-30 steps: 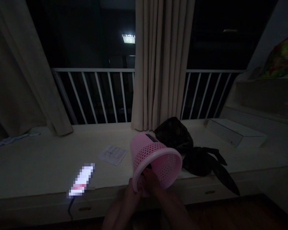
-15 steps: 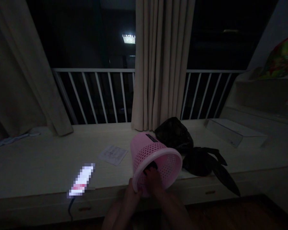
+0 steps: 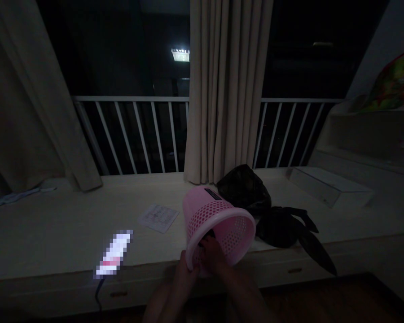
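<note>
A pink plastic wastebasket with a holed band lies tilted on the ledge, its mouth facing me. My left hand grips its rim at the lower left, thumb over the edge. Inside the mouth is my right hand, fingers curled against a black bag-like thing; its shape is mostly hidden by the hand and the rim. Right behind the wastebasket sits a filled black plastic bag, with more black plastic and loose ends trailing over the ledge's front edge.
On the pale ledge lie a printed paper sheet and a lit, blurred-out device with a cable. A white box stands at the right. Behind are a curtain and a white railing. The room is dim.
My right hand has shifted slightly left within the wastebasket, and less of the black thing shows. My left hand and the wastebasket stay put.
</note>
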`<state>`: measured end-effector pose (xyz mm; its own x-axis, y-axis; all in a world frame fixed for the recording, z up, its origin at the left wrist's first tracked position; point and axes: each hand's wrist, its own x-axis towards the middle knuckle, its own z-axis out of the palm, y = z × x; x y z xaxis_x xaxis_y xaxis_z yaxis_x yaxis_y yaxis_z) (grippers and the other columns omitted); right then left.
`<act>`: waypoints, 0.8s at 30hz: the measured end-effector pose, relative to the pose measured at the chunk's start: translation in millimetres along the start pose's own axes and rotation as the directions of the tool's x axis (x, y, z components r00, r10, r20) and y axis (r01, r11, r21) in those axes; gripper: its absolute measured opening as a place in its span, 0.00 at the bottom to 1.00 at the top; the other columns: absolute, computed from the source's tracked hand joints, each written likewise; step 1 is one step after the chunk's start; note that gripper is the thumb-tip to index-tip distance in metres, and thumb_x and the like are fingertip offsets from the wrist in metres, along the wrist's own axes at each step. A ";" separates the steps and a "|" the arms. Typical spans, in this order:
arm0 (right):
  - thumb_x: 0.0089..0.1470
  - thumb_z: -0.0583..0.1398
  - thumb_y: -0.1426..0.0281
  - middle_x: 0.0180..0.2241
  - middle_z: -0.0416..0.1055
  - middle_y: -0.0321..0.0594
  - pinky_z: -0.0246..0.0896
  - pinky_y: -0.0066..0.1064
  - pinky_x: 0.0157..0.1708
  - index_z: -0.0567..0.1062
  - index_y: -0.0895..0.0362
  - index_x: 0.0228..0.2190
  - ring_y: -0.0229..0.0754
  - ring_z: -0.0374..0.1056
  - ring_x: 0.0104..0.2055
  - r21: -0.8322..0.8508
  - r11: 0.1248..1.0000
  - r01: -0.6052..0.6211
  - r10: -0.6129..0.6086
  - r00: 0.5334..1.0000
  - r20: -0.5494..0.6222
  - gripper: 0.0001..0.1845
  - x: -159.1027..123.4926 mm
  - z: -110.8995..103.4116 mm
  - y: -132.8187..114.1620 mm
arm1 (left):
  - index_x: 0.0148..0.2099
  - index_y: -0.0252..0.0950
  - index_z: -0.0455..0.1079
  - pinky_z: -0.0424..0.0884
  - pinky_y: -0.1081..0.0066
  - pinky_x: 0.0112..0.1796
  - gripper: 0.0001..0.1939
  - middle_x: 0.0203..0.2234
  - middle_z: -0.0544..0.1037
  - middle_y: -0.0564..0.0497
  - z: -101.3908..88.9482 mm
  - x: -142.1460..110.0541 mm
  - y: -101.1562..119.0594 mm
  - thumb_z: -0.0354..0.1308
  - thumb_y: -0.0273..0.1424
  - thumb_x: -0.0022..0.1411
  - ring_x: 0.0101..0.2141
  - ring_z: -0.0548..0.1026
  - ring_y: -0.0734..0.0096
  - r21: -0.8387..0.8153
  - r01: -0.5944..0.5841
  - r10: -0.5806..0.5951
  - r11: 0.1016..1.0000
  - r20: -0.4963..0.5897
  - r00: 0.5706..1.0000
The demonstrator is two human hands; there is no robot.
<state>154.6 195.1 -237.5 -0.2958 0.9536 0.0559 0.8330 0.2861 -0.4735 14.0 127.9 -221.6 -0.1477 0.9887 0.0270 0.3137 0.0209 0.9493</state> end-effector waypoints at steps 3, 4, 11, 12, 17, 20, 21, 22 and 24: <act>0.51 0.56 0.75 0.54 0.71 0.49 0.59 0.37 0.57 0.76 0.58 0.54 0.48 0.65 0.56 0.086 0.995 0.060 -0.061 0.998 0.015 0.29 3.2 3.5 2.5 | 0.45 0.36 0.66 0.76 0.57 0.42 0.23 0.36 0.81 0.42 -0.1 0.6 -1.3 0.58 0.41 0.47 0.40 0.80 0.50 -0.017 -0.010 0.010 1.000 0.001 1.000; 0.49 0.56 0.76 0.55 0.71 0.49 0.58 0.36 0.58 0.76 0.59 0.55 0.48 0.65 0.56 0.112 0.991 0.075 -0.078 0.997 0.021 0.30 3.8 3.7 2.8 | 0.45 0.36 0.66 0.76 0.57 0.42 0.23 0.35 0.81 0.43 0.0 1.0 -2.0 0.58 0.42 0.48 0.40 0.80 0.50 -0.018 -0.007 0.007 1.000 0.004 1.000; 0.48 0.56 0.76 0.57 0.69 0.49 0.57 0.35 0.60 0.76 0.59 0.55 0.47 0.63 0.59 0.176 0.979 0.100 -0.105 0.994 0.016 0.31 3.0 3.7 2.5 | 0.44 0.38 0.65 0.76 0.59 0.41 0.21 0.34 0.81 0.44 3.4 0.0 -3.2 0.57 0.40 0.47 0.40 0.80 0.51 -0.020 -0.005 0.004 1.000 -0.005 1.000; 0.48 0.56 0.76 0.57 0.70 0.48 0.57 0.35 0.60 0.76 0.59 0.55 0.47 0.64 0.59 0.176 0.979 0.099 -0.103 0.995 0.015 0.31 2.9 3.7 2.4 | 0.44 0.38 0.64 0.76 0.59 0.41 0.21 0.33 0.81 0.44 3.9 -0.7 -2.6 0.56 0.40 0.47 0.39 0.81 0.52 -0.017 -0.001 0.001 1.000 -0.007 1.000; 0.49 0.55 0.77 0.55 0.72 0.48 0.57 0.36 0.60 0.78 0.59 0.53 0.48 0.65 0.58 0.138 0.989 0.045 -0.047 0.999 0.010 0.29 1.7 0.4 0.3 | 0.44 0.37 0.64 0.76 0.60 0.41 0.18 0.31 0.80 0.45 4.3 -1.6 -3.7 0.55 0.38 0.50 0.39 0.81 0.52 0.025 0.016 -0.016 1.000 -0.002 1.000; 0.51 0.56 0.76 0.53 0.73 0.48 0.58 0.37 0.58 0.79 0.58 0.51 0.49 0.66 0.56 0.065 0.998 -0.024 0.024 1.000 0.005 0.26 0.0 -2.9 -1.7 | 0.44 0.37 0.64 0.76 0.60 0.41 0.18 0.32 0.81 0.46 2.8 0.0 -6.7 0.55 0.36 0.50 0.39 0.81 0.53 0.025 0.006 -0.006 1.000 -0.007 1.000; 0.51 0.56 0.76 0.52 0.73 0.48 0.59 0.37 0.57 0.79 0.58 0.50 0.49 0.67 0.55 0.040 0.998 -0.040 0.040 0.999 -0.003 0.25 -0.5 -3.6 -2.1 | 0.44 0.37 0.64 0.76 0.60 0.42 0.18 0.33 0.81 0.46 2.1 0.4 -7.1 0.56 0.36 0.50 0.39 0.81 0.54 0.023 -0.001 0.001 1.000 -0.003 1.000; 0.51 0.55 0.76 0.52 0.73 0.48 0.59 0.37 0.56 0.79 0.57 0.49 0.49 0.67 0.55 0.016 0.999 -0.052 0.052 0.999 -0.009 0.24 -0.8 -3.9 -2.4 | 0.45 0.37 0.64 0.76 0.60 0.42 0.19 0.34 0.81 0.45 1.3 0.6 -7.1 0.56 0.35 0.50 0.39 0.81 0.54 0.022 -0.006 0.006 1.000 0.006 1.000; 0.52 0.55 0.76 0.51 0.73 0.48 0.60 0.37 0.55 0.79 0.57 0.48 0.49 0.67 0.54 -0.022 0.997 -0.068 0.067 0.997 -0.023 0.23 -1.1 -3.5 -2.4 | 0.47 0.37 0.65 0.76 0.60 0.43 0.21 0.36 0.82 0.45 0.1 0.3 -5.5 0.57 0.35 0.49 0.40 0.81 0.54 0.021 -0.008 0.007 1.000 0.016 1.000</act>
<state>154.6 193.7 -233.3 -0.2284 0.9726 0.0439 0.8611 0.2228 -0.4571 12.3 128.1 -226.8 -0.1307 0.9910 0.0292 0.3348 0.0164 0.9421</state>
